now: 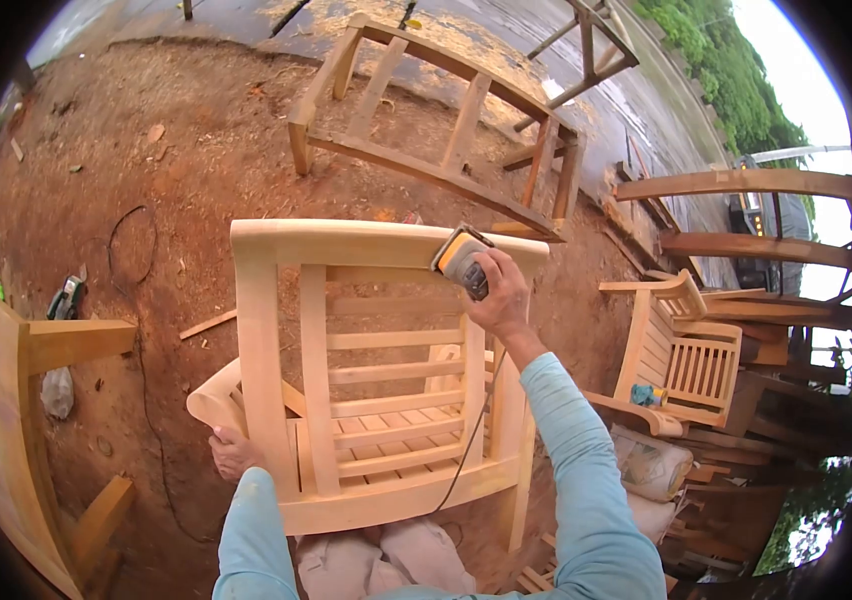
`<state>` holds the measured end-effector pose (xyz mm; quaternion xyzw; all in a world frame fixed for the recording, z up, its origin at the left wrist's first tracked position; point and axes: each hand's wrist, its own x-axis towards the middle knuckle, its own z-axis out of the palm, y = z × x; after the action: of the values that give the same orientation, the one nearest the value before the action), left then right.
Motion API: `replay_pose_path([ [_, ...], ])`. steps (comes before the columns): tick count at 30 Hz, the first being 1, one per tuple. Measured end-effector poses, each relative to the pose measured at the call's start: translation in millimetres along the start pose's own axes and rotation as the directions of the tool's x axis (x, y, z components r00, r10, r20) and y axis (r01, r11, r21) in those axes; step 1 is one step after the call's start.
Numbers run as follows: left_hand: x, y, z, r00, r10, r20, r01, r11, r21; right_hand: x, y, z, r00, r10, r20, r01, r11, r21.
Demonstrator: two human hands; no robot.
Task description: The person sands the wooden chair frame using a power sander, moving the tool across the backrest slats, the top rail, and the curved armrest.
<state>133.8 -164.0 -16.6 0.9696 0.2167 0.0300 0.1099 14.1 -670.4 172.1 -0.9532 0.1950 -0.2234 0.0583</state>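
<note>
A pale wooden chair [386, 505] stands in front of me with its slatted back toward me. My right hand [503, 294] is wrapped round an electric sander [463, 265], grey with an orange band. The sander's pad lies against the chair's top rail [346, 243], near its right end. A dark cord [476, 430] hangs from the sander down across the slats. Lower left, my left hand [235, 452] grips the chair's armrest [214, 397], fingers curled round its side.
A wooden frame [426, 170] stands on the dirt beyond the chair. At right is another slatted chair [681, 360] with a teal item on its seat. A large wooden piece [1, 370] fills the left edge. A cable [151, 420] runs over the ground, and sacks [651, 465] lie at right.
</note>
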Motion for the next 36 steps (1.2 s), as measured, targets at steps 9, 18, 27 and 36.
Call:
replay_pose_path([
  [9, 1, 2, -9, 0.996, -0.022, 0.081, 0.022, 1.0, -0.001, 99, 56, -2, 0.944, 0.326, 0.052, -0.32, 0.942, -0.099],
  [18, 0, 1, -8, 0.995, -0.044, 0.09, 0.044, 0.999, 0.003, 12, -33, 18, 1.0, 0.015, -0.022, -0.015, 1.0, 0.011],
  [27, 3, -3, -4, 0.993, -0.048, 0.108, 0.049, 0.999, -0.008, 62, -9, 7, 0.982, 0.178, -0.064, -0.174, 0.983, 0.066],
  [36, 2, -1, -3, 0.998, -0.039, 0.052, 0.041, 0.999, -0.028, 106, -5, 18, 0.952, 0.288, 0.107, -0.281, 0.957, -0.077],
])
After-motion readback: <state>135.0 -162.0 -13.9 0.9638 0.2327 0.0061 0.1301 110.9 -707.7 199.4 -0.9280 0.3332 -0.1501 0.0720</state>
